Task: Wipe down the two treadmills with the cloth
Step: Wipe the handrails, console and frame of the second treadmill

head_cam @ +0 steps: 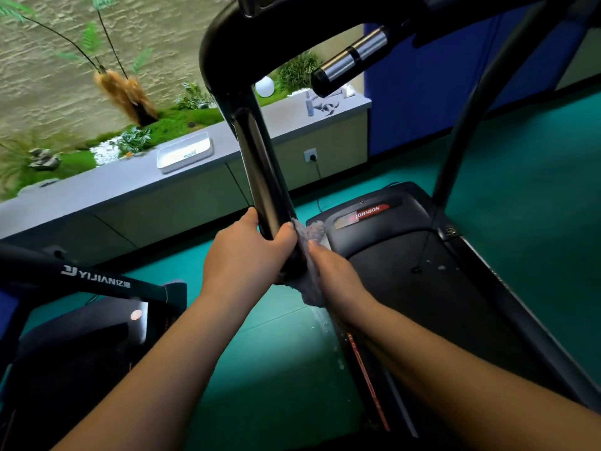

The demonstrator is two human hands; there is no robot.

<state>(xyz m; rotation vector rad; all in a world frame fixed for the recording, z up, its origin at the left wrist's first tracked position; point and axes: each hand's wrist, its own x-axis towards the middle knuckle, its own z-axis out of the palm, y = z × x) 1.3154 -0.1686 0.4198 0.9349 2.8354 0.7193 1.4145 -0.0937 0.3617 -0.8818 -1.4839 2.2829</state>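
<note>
**Head view: both hands at the left upright of the Johnson treadmill**

Head camera looks down along the glossy black left upright post of the black treadmill marked JOHNSON. I read the following states.

1. Left hand: wrapped closed around the lower part of the post, thumb on the left side, fingers curled over the right side. It bears on the post and on the upper edge of the cloth.
2. Right hand: closed on the grey fluffy cloth, pinching it just beside the post. Both forearms are bare.
3. Cloth: bunched against the right side and underside of the post, between the two hands, above the front corner of the treadmill deck. One tuft sticks up near the red JOHNSON label; another hangs below the left hand.
4. Second treadmill: the black machine marked YIJIAN stands at lower left, apart from both hands, on the green floor.
5. Background: a grey ledge carries a white rectangular tray.
</note>
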